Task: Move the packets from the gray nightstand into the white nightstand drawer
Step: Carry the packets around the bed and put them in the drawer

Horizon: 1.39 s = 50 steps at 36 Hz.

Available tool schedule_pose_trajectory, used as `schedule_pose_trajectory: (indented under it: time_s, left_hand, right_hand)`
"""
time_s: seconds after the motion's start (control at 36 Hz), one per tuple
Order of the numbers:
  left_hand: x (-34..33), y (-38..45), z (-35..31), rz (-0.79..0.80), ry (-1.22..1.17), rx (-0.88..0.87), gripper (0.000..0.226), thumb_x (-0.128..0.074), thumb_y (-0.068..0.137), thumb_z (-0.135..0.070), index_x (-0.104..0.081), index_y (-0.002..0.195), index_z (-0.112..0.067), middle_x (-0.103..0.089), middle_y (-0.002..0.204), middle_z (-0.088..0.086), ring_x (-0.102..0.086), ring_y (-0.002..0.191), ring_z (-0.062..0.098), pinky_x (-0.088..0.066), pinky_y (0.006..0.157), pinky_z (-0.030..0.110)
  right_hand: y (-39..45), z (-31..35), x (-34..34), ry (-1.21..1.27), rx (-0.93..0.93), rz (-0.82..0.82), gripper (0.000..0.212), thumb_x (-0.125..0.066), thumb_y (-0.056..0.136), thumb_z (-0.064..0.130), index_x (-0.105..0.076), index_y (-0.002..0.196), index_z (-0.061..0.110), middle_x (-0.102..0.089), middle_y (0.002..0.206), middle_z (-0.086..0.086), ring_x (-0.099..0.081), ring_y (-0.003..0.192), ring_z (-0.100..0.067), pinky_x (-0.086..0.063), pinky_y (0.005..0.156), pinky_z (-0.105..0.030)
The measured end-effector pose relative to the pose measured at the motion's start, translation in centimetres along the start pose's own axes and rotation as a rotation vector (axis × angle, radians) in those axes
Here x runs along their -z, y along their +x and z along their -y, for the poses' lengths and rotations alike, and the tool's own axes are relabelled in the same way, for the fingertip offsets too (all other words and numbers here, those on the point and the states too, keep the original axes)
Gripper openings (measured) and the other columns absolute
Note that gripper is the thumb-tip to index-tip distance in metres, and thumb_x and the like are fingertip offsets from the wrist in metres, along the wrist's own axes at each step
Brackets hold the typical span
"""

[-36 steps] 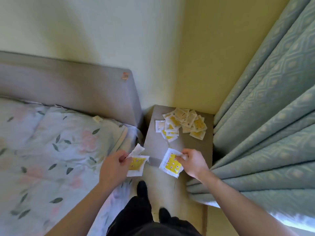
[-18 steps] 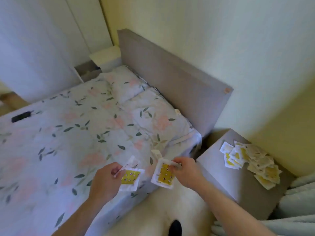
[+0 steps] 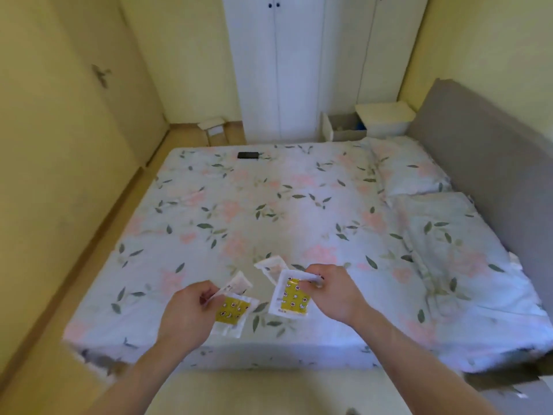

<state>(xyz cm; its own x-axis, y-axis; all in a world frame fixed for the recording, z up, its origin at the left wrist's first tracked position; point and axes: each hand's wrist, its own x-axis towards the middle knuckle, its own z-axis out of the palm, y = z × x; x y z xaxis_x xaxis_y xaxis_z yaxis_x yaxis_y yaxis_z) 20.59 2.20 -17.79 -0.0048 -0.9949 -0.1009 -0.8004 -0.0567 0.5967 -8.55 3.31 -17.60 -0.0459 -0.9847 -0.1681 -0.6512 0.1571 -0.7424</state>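
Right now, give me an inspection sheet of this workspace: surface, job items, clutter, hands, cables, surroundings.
Surface: bed with floral cover, two pillows at the headboard end.
Job's things: left packets and right packets, white with yellow print, held above the bed; white nightstand across the bed, its drawer pulled open.
Clutter: black flat object on the far edge of the bed; small box on the floor by the wardrobe.
Grippers: left hand pinches its packets; right hand pinches its packets.
Cables: nothing seen.
Surroundings: white wardrobe, yellow walls, gray headboard.
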Motion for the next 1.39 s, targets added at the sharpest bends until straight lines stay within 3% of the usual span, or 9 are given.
schedule_pose_trajectory:
  time_s: [0.14,0.33,0.47,0.69,0.83,0.97,1.14,1.28,1.39]
  left_hand:
    - [7.4,0.4,7.1,-0.107,-0.03,0.088,0.029,-0.068,0.091,-0.029,-0.057,0.065,-0.03,-0.057,0.062,-0.011,-0.053,0.059,0.011,-0.045,0.058,0.031]
    - [15.7,2.8,16.7,-0.28,-0.055,0.253,0.026,-0.068,0.091,-0.031,-0.06,0.067,-0.033,-0.06,0.061,-0.013,-0.054,0.058,0.007,-0.039,0.053,0.026]
    - [21.1,5.1,23.4,-0.348,-0.072,0.377,0.018,-0.064,0.091,-0.032,-0.065,0.073,-0.033,-0.063,0.062,-0.013,-0.053,0.049,0.011,-0.04,0.045,0.025]
    - [30.1,7.8,33.2,-0.479,-0.033,0.608,0.015,-0.065,0.09,-0.032,-0.067,0.075,-0.036,-0.064,0.063,-0.017,-0.057,0.054,0.008,-0.042,0.048,0.024]
    - [35.0,8.9,38.1,-0.568,-0.004,0.717,0.014,-0.066,0.09,-0.033,-0.067,0.076,-0.036,-0.067,0.064,-0.014,-0.063,0.062,0.011,-0.052,0.054,0.03]
    - [38.8,10.3,42.0,-0.656,-0.004,0.737,0.011,-0.065,0.089,-0.035,-0.067,0.08,-0.041,-0.067,0.069,-0.018,-0.063,0.064,0.007,-0.054,0.055,0.032]
    - [42.3,13.0,47.7,-0.664,-0.017,0.725,0.019,-0.067,0.091,-0.029,-0.068,0.075,-0.038,-0.069,0.071,-0.017,-0.064,0.068,0.006,-0.054,0.057,0.033]
    - [45.5,16.8,53.6,-0.645,-0.046,0.677,0.021,-0.066,0.091,-0.025,-0.069,0.073,-0.035,-0.067,0.074,-0.023,-0.062,0.071,0.0,-0.048,0.055,0.027]
    - [48.8,20.7,59.3,-0.603,-0.043,0.608,0.018,-0.065,0.091,-0.029,-0.067,0.076,-0.038,-0.067,0.078,-0.026,-0.062,0.074,-0.001,-0.053,0.061,0.03]
  right_hand:
    - [3.8,8.9,-6.9,-0.037,0.115,0.116,0.036,-0.065,0.09,0.022,-0.053,0.058,0.034,-0.054,0.059,0.01,-0.047,0.054,-0.005,-0.033,0.054,-0.022]
    - [10.7,19.0,-16.0,-0.162,0.317,0.245,0.031,-0.061,0.094,0.024,-0.055,0.069,0.007,-0.054,0.065,-0.007,-0.04,0.056,-0.014,-0.033,0.056,-0.03]
    - [16.5,25.6,-22.7,-0.142,0.396,0.336,0.041,-0.062,0.093,0.023,-0.04,0.058,0.025,-0.042,0.056,0.004,-0.036,0.052,-0.01,-0.029,0.054,-0.027]
    - [24.9,36.3,-34.3,-0.009,0.483,0.479,0.034,-0.062,0.086,0.021,-0.041,0.061,0.015,-0.038,0.056,0.005,-0.03,0.052,-0.008,-0.027,0.05,-0.023]
    - [28.4,42.5,-40.2,-0.031,0.543,0.573,0.031,-0.062,0.086,0.021,-0.044,0.062,0.016,-0.039,0.054,0.007,-0.031,0.05,-0.008,-0.028,0.048,-0.022]
    - [31.5,47.9,-44.9,-0.075,0.61,0.628,0.031,-0.062,0.09,0.024,-0.047,0.065,0.013,-0.042,0.057,0.003,-0.033,0.054,-0.013,-0.026,0.053,-0.03]
    - [34.4,52.4,-50.0,-0.091,0.596,0.635,0.034,-0.061,0.091,0.025,-0.043,0.062,0.02,-0.041,0.055,0.006,-0.031,0.05,-0.01,-0.025,0.051,-0.027]
    - [37.1,55.5,-54.7,-0.105,0.537,0.622,0.023,-0.06,0.09,0.024,-0.053,0.073,0.01,-0.042,0.06,0.003,-0.036,0.054,-0.013,-0.036,0.051,-0.03]
    - [39.6,58.6,-59.2,-0.092,0.457,0.601,0.019,-0.06,0.089,0.027,-0.06,0.07,0.024,-0.049,0.057,0.008,-0.038,0.05,-0.007,-0.035,0.053,-0.029]
